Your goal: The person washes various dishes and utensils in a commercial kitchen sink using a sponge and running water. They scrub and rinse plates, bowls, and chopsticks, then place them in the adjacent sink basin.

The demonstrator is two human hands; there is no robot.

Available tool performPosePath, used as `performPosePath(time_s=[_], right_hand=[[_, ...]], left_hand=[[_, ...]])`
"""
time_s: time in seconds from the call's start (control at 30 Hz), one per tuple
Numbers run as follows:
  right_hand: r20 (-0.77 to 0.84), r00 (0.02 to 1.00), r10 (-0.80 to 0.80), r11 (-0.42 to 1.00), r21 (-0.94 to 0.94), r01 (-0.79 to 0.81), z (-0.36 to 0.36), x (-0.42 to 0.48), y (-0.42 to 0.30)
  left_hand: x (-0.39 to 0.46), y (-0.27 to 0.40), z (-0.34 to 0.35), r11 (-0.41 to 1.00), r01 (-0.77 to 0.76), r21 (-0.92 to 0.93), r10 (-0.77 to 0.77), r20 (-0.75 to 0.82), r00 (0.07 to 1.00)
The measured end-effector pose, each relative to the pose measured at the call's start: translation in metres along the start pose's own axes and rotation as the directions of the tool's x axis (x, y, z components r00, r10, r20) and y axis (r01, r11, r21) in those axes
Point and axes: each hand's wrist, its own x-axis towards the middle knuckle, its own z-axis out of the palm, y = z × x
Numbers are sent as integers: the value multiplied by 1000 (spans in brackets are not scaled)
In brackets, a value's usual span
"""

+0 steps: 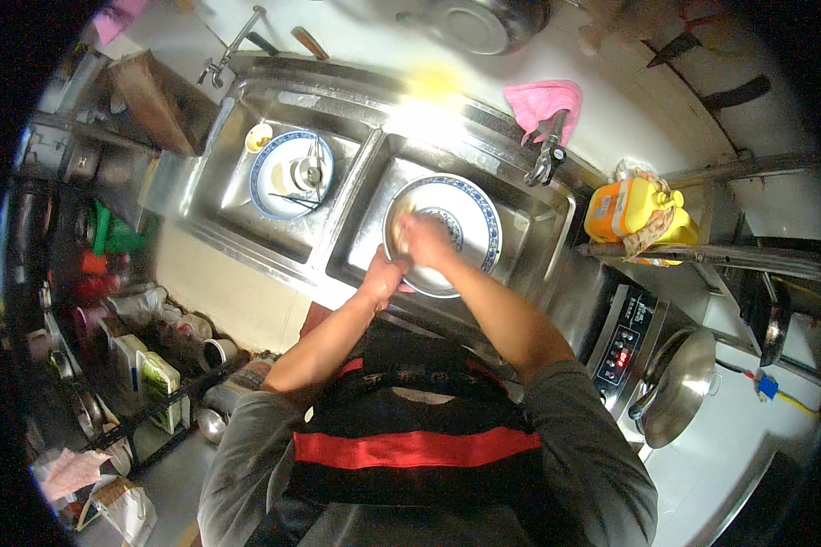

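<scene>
A large white bowl with a blue patterned rim [490,225] is tilted over the right basin of a steel double sink. My left hand [385,277] grips the bowl's near left edge. Inside the bowl, against its left wall, my right hand [421,239] is blurred; something yellowish shows at its fingers, too blurred to name. In the left basin lies another blue-rimmed bowl [263,179] holding smaller dishes, a metal utensil and dark chopsticks [294,200]. A small yellow-stained dish [258,138] rests beside that bowl.
A faucet [546,164] with a pink cloth [544,102] stands behind the right basin, another tap [213,72] at the back left. Yellow jugs [619,208] stand on the right. An induction cooker [619,349] and a pan with a steel lid [681,390] are at the lower right.
</scene>
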Motion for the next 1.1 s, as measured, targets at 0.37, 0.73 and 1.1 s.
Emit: performPosePath(time_s=[0.37, 0.73, 1.1], right_hand=[[-313, 887, 341, 940, 118, -320, -54, -46, 105], [258, 554, 791, -146, 960, -238, 70, -47, 93], [-354, 932, -79, 996, 19, 91, -85, -23, 58]], left_hand=[[-14, 30, 5, 999, -36, -6, 34, -158, 987], [13, 0, 32, 930, -316, 188, 350, -187, 918], [71, 101, 80, -315, -472, 823, 248, 552, 797]])
